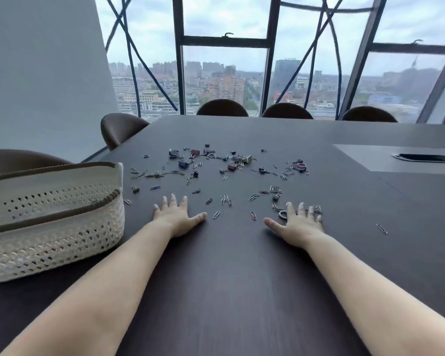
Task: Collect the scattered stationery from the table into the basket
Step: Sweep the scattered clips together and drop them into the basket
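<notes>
Several paper clips (225,199) and small binder clips (183,163) lie scattered across the middle of the dark table (229,278). A white woven basket (52,222) with a brown rim stands at the left, near the table's edge. My left hand (176,215) rests flat on the table, fingers spread, holding nothing, just right of the basket. My right hand (299,224) also lies flat with fingers apart; its fingertips touch a metal ring (283,215) and a small pile of clips (316,208). Single paper clips (216,214) lie between the hands.
A lone paper clip (381,228) lies to the right of my right hand. A grey cable panel (406,158) with an oval opening sits at the far right of the table. Brown chairs (222,107) line the far and left sides, before large windows.
</notes>
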